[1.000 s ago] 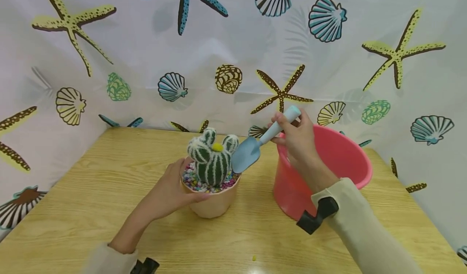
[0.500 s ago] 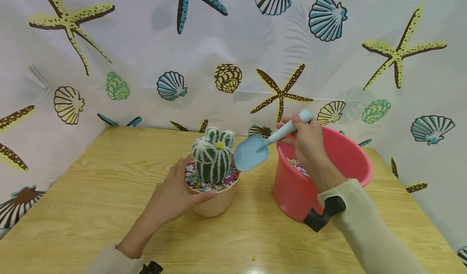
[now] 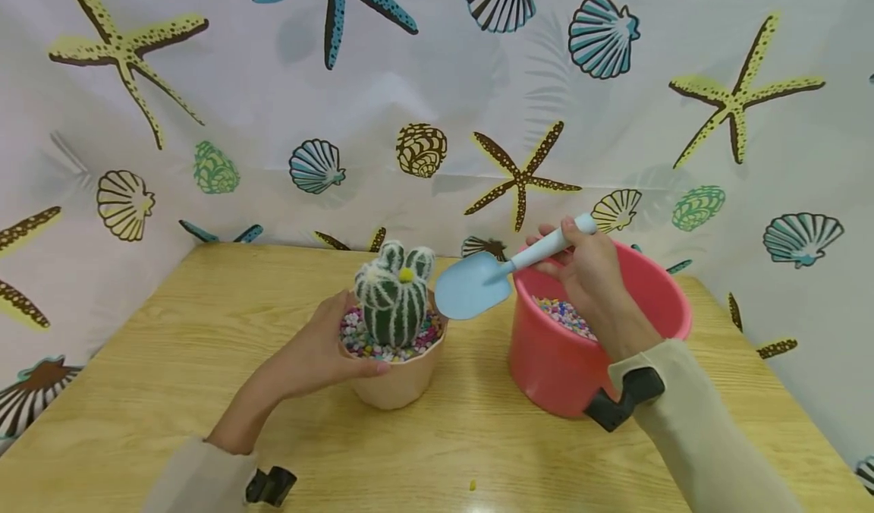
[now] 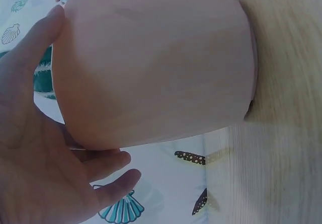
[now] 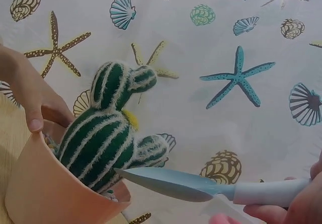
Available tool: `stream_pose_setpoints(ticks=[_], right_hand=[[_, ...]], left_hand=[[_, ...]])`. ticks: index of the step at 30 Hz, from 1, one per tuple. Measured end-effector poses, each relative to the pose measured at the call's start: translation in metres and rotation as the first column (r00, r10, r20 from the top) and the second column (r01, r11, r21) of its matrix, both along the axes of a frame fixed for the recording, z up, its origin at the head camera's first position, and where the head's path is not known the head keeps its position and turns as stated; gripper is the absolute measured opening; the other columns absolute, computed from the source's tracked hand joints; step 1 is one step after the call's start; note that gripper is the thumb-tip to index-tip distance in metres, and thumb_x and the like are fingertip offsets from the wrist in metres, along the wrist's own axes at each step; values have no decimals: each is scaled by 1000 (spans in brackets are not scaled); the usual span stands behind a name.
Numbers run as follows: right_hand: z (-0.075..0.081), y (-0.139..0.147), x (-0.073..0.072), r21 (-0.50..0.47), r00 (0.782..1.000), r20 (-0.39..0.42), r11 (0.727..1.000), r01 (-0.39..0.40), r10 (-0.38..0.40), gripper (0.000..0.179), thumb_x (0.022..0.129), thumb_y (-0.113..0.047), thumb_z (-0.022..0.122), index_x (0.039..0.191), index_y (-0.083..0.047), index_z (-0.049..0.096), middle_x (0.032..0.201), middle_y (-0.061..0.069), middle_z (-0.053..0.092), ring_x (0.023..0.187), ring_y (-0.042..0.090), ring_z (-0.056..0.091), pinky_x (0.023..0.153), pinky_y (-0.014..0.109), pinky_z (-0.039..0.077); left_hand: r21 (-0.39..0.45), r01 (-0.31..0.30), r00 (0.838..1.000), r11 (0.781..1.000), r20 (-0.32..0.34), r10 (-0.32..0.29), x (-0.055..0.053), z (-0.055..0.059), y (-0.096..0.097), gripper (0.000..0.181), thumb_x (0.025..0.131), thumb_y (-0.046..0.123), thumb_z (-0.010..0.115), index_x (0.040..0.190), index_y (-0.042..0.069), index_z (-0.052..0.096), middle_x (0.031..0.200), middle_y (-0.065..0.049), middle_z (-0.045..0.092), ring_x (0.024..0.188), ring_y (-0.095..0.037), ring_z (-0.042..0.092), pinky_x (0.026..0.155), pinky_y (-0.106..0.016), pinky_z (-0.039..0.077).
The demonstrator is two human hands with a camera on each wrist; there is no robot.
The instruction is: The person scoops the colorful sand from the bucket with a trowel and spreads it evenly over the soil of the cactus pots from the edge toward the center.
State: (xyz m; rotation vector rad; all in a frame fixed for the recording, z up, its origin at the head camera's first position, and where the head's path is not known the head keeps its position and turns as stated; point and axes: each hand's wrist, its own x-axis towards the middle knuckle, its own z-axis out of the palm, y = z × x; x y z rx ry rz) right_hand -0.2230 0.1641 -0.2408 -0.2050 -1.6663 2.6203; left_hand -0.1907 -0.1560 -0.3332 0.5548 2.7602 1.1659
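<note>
A fuzzy green and white cactus with a yellow spot stands in a peach flower pot, among colourful pebbles. My left hand grips this pot by its rim, thumb on the near side and fingers around the left; the left wrist view shows the thumb along the rim. In my right hand is a light blue trowel, held by its handle. Its blade tip is beside the pot's right rim and overlaps the cactus in the right wrist view. No pebbles show on the blade.
Right of the pot stands a tall pink-red bucket holding more coloured pebbles, partly hidden by my right forearm. A tiny yellow pebble lies on the wooden table near its front. Behind hangs a cloth printed with shells and starfish.
My right hand has moved right and down, drawing the trowel back from the cactus as its blade levelled out. Pebbles inside the bucket have come into view. My left hand keeps hold of the flower pot.
</note>
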Motion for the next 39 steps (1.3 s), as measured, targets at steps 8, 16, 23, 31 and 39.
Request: stream_pose_setpoints(ticks=[8, 16, 23, 31, 39], right_hand=[[1, 7, 2, -35, 999, -24, 999, -32, 31, 16, 104, -22, 32, 115, -13, 39, 114, 9, 47, 101, 23, 60, 102, 47, 40], [2, 8, 4, -46, 998, -23, 997, -54, 53, 16, 103, -22, 36, 114, -11, 41, 111, 9, 48, 99, 24, 60, 100, 45, 42], [3, 12, 6, -54, 997, -22, 996, -73, 72, 17, 103, -22, 36, 114, -10, 43, 114, 10, 47, 101, 23, 59, 101, 44, 42], [7, 29, 8, -45, 997, -55, 997, -59, 57, 15, 102, -22, 40, 110, -10, 41, 110, 8, 50, 98, 22, 62, 101, 46, 39], [8, 48, 12, -29, 997, -77, 999, -15, 13, 21, 101, -25, 41, 118, -14, 38, 118, 9, 45, 115, 27, 54, 100, 45, 39]], left_hand=[[8, -129, 992, 992, -4, 129, 13, -3, 16, 115, 73, 56, 76, 153, 10, 9, 151, -31, 14, 129, -51, 36, 98, -63, 38], [-22, -143, 989, 989, -26, 143, 15, -1, 20, 115, 71, 57, 76, 153, 7, 11, 148, -33, 17, 121, -51, 45, 92, -61, 44], [42, -41, 999, 998, 7, 41, 7, -5, 8, 115, 74, 48, 78, 153, 7, 6, 153, -32, 5, 137, -53, 17, 102, -68, 30], [25, -65, 998, 998, -10, 65, 16, 2, 11, 110, 76, 49, 76, 154, 12, 8, 152, -34, 6, 136, -56, 20, 101, -69, 29], [-1, -104, 992, 995, -70, 103, 30, 6, 16, 102, 80, 45, 74, 154, 13, 10, 150, -31, 16, 131, -53, 32, 98, -68, 35]])
